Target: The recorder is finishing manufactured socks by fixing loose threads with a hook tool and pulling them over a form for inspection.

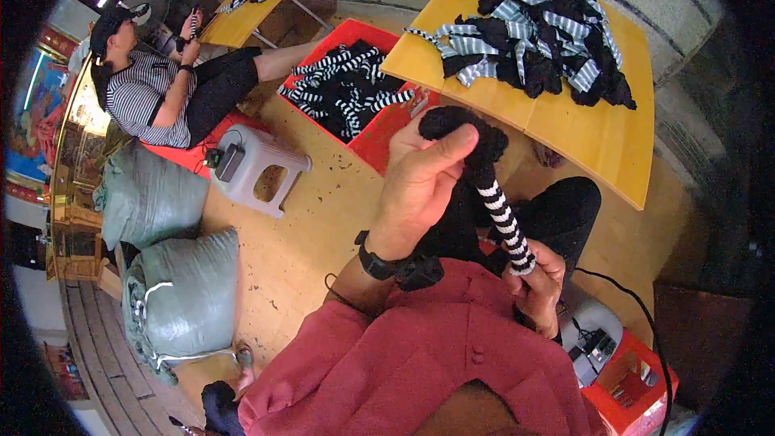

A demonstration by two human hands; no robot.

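A knitted piece [502,214] is stretched upright in front of my chest, with a bunched black top and a narrow black-and-white striped tube below. My left hand [424,182] pinches the black part, thumb pressed across it. Lower down, my right hand [537,287] is closed at the striped tube's bottom end, with some fingers hidden. On the yellow table [617,149] ahead lies a pile of similar black knits [533,44], with grey-and-white striped parts. More striped knits [347,85] fill a red bin [375,141] left of that table.
A seated person [161,89] at the far left handles a striped knit. A grey stool [258,169] carries a small black device. Bulging grey-green sacks [186,295] stand at left. Beside my right side are a red crate [626,387] and a black cable [638,299].
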